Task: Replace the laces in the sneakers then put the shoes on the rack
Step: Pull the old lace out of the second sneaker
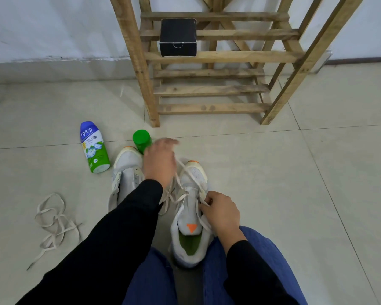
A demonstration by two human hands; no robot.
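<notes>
Far left of both hands, a loose lace (53, 223) lies on the floor; the left sneaker (125, 170), just left of the left hand (160, 164), shows bare eyelets; that hand is blurred, and though a strand of the lace (185, 170) rises to it, I cannot tell its grip; the right hand (222, 214) pinches the lace with curled fingers at the right sneaker (191, 216); lacing looks partway at best; neither shoe is on the rack (209, 56) beyond the fingertips.
</notes>
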